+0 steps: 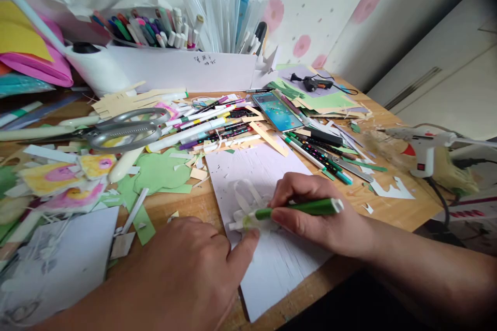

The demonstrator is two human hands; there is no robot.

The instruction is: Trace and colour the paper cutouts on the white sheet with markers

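A white foam-like board (283, 269) with a scored surface lies in front of me. On it rests a small white paper cutout (245, 200) with strip-like loops and a light green patch near its lower part. My right hand (334, 232) is closed around a green marker (310, 207), its tip at the cutout. My left hand (190, 258) lies palm down at the board's left edge. One of its fingers stretches out and presses the cutout's lower edge, while the others bend out of sight. The cutout's right side is partly hidden behind my right hand.
Large grey scissors (128, 128), green paper scraps (161, 171) and painted pieces (64, 173) lie at the left. Several markers and a phone (278, 112) are behind the board. A white box (171, 69) of pens stands at the back. Glue guns (427, 147) sit right.
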